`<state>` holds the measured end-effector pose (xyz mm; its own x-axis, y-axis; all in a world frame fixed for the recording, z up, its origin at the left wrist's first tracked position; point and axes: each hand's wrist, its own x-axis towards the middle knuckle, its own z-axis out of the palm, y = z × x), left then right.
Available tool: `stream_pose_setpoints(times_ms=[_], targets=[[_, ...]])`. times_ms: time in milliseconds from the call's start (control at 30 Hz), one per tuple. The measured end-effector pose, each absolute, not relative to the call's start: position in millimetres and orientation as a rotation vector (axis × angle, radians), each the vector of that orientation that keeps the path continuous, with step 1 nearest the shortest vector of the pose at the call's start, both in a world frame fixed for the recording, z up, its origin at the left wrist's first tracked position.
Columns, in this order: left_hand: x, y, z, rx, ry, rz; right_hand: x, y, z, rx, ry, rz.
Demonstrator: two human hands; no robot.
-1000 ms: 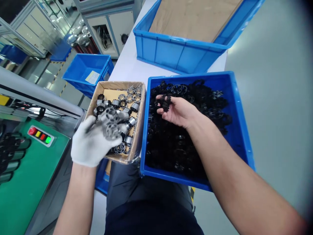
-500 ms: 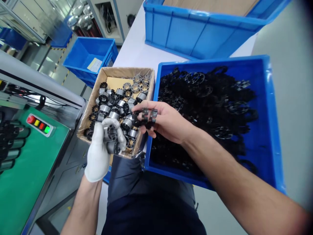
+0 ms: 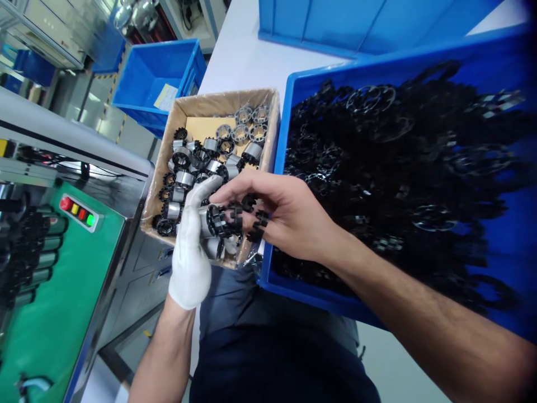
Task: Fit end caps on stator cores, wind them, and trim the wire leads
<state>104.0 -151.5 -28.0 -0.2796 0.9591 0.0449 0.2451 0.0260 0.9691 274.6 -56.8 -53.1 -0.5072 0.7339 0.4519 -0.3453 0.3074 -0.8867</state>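
My left hand [image 3: 191, 252], in a white glove, is closed around metal cylindrical cores [image 3: 213, 247] with black toothed ends. My bare right hand [image 3: 293, 215] holds several black toothed plastic rings [image 3: 260, 223] hooked over its fingers. One black ring [image 3: 217, 220] sits against the end of a core in the left hand, and the right fingers reach over it. Both hands are above a plastic-lined cardboard box [image 3: 157, 168] of similar cores [image 3: 184, 179]. The right fingertips partly hide the cores behind them.
A blue bin [image 3: 289, 112] full of black plastic rings [image 3: 377, 184] stands at the right. Another blue crate [image 3: 319, 25] is behind it. An empty-looking blue crate [image 3: 146, 73] lies beyond the box. A green bench [image 3: 79, 268] with a button panel [image 3: 79, 214] is at the left.
My hands have come together, and the right hand's black rings now meet the cores in the left hand. The view has shifted, so the bin at the right appears larger.
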Motion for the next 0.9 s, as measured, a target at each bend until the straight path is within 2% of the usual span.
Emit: stream_pose_setpoints(times_ms=[233,600,900], targets=[[101,-156,-20,1.135,1.502,1.305,274,-62,-51,-0.381,-1.693,1.173],[99,-157,-18,1.208,1.489,1.295,272,-65,-52,-0.383,-1.688,1.060],[93,-162,-20,1.331,1.556,1.134,271,-66,-51,-0.429,-1.642,1.181]])
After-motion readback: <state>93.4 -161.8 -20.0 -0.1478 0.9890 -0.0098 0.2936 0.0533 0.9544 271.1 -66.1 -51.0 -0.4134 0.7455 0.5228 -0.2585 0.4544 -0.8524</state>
